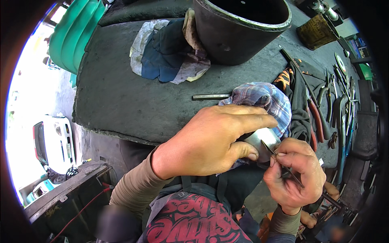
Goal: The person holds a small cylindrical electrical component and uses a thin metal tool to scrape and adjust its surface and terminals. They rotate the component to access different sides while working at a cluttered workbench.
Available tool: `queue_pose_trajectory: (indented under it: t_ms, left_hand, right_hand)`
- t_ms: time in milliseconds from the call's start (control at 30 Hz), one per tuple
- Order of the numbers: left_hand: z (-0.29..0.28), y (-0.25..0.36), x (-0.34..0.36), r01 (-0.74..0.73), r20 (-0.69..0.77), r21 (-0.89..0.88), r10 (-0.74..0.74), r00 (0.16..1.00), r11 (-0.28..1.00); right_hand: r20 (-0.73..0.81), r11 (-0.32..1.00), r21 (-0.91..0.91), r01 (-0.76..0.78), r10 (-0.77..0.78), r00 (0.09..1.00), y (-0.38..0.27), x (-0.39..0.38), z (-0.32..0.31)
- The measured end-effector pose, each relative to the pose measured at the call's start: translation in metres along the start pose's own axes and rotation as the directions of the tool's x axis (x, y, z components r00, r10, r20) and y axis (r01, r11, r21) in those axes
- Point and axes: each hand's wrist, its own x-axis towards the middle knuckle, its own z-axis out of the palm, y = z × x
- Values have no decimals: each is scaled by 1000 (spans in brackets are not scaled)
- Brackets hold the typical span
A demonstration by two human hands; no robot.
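Observation:
My left hand (206,139) is closed over a smooth silver metal piece (261,139), thumb below and fingers across the top. A plaid cloth (267,97) is bunched under and behind that piece at the table's near edge. In my right hand (298,172), thumb and fingers pinch a thin dark pointed tool (266,146). Its tip meets or nearly meets the silver surface, and its other end runs back along my palm. What kind of part the silver piece is cannot be made out, since my left hand covers much of it.
On the dark table (117,93) stand a big black bucket (239,40) and a rusty can (318,32). Stained rags (166,52) and a short metal bar (210,97) lie there too. To the right are red-handled pliers (316,117) and several hand tools beside a black cloth (300,109).

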Motion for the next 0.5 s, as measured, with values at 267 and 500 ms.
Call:
queue_pose_trajectory:
  t_ms: [267, 500]
  left_hand:
    - [-1, -2, 0, -27, 35, -10, 27, 999, 1000]
    - [0, 0, 0, -19, -4, 3, 19, 1000, 1000]
  right_hand:
    - [5, 1000, -24, 8, -8, 1000, -1, 2, 1]
    - [2, 999, -30, 37, -37, 999, 0, 6, 2]
